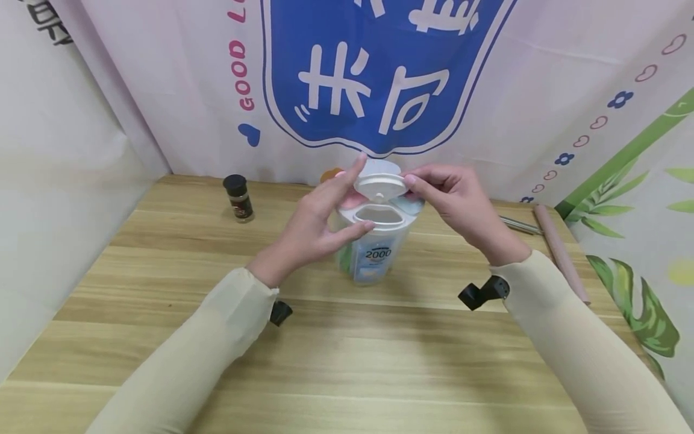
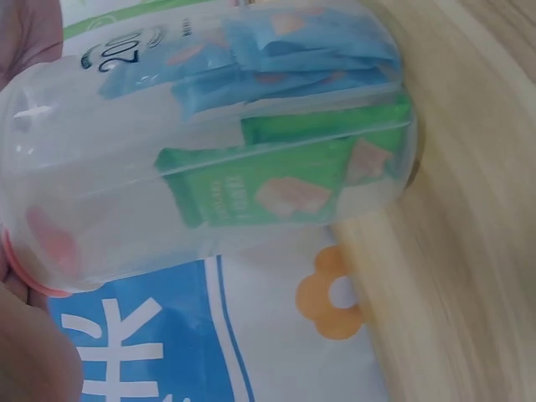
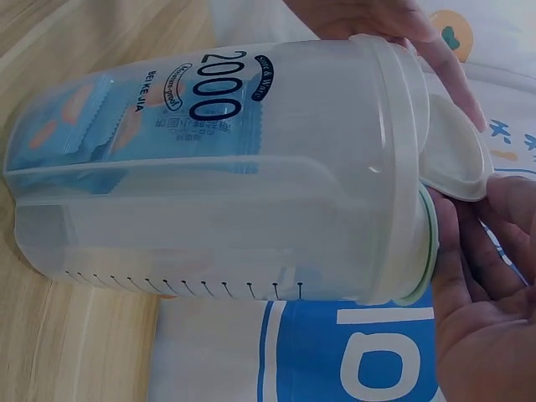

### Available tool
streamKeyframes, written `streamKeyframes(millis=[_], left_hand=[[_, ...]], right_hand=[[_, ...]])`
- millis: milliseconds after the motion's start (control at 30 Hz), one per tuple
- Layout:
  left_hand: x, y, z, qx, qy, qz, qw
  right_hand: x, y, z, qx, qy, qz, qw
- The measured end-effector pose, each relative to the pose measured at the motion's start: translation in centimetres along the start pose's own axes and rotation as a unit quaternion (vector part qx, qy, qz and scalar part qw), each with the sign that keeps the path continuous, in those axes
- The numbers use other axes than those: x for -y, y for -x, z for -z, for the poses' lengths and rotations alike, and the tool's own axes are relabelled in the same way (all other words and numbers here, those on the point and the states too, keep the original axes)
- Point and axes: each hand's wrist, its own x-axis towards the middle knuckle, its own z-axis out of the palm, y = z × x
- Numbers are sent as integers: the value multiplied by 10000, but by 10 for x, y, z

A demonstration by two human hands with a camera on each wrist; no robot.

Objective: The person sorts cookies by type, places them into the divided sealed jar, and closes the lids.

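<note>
A clear plastic storage canister (image 1: 398, 241), marked 2000, stands upright on the table. One white flip lid (image 1: 381, 187) is raised above its front opening. My right hand (image 1: 461, 202) pinches the lid's right edge between thumb and fingers, as the right wrist view also shows. My left hand (image 1: 311, 229) lies along the canister's left top, its thumb across the front rim and its index finger extended beside the lid. Inside are blue snack packets (image 3: 209, 134) and green packets (image 2: 276, 180) in separate compartments. A pink-edged lid (image 2: 25, 272) is partly hidden by my left fingers.
A black-capped spice jar (image 1: 238, 199) stands at the back left of the wooden table (image 1: 217, 349). At the right lie a pinkish rolling pin (image 1: 561, 253) and thin metal rods (image 1: 520, 225). A printed curtain (image 1: 190, 78) hangs behind the canister.
</note>
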Motion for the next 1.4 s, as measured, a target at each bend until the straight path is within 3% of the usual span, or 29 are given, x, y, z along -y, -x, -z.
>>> streamKeyframes(millis=[333,900,1067,1400], left_hand=[[-8,-11,11,-105,194,487,9986],[-15,-21,16,107,180,1190,9927],[-14,-21,16,268,185,1108,9933],[-8,-15,19,536,216,588,9966]], right_hand=[[-1,1,-2,25,202,158,9997],[-2,4,-1,54,437,257,9987],[-1,9,-1,99,695,529,9961],[-4,17,-3,99,1180,1236,9852]])
